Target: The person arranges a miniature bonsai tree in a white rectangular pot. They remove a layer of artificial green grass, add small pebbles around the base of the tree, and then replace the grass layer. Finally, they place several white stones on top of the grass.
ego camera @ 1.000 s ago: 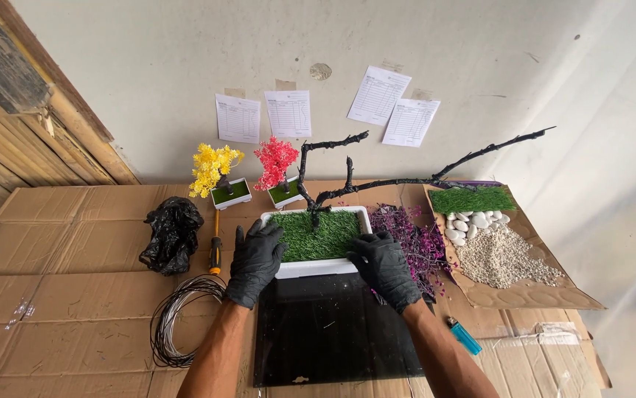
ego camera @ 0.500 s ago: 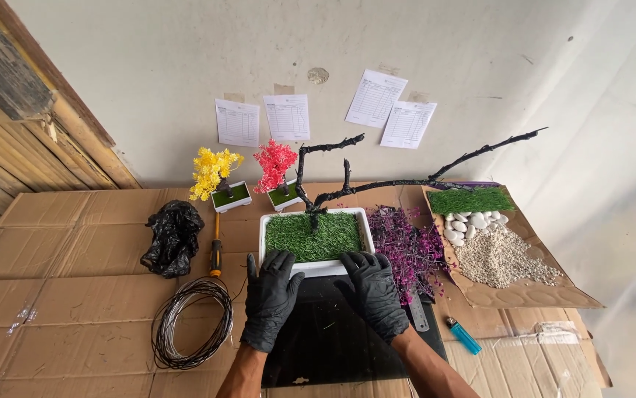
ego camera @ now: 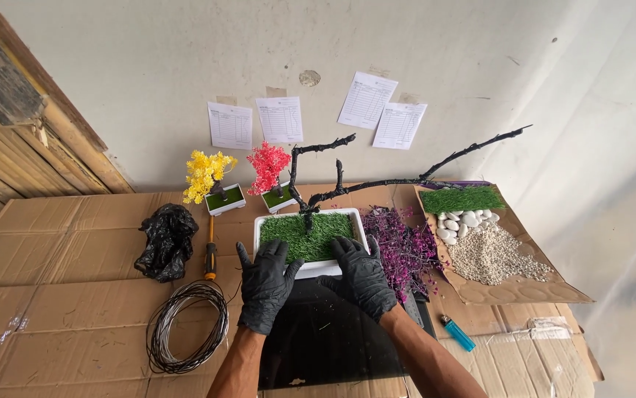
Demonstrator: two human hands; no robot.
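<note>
Both hands wear black gloves and rest, fingers spread flat and holding nothing, at the near edge of a white rectangular planter tray [ego camera: 308, 269] that stands on the cardboard-covered table [ego camera: 75, 309] just past a black glass sheet [ego camera: 325, 339]. The left hand [ego camera: 265, 284] lies at the tray's near left corner, the right hand [ego camera: 362, 274] at its near right. The tray is topped with green artificial turf [ego camera: 305, 234], and a black bare-branched tree [ego camera: 318, 193] rises from its far edge, one long limb reaching far to the right. The tray looks light and rigid, probably plastic, but top-heavy and lopsided from that limb, so it likely tips rightward if lifted by one end. The rim at both short sides seems the safest hold, and the thin branches the worst.
</note>
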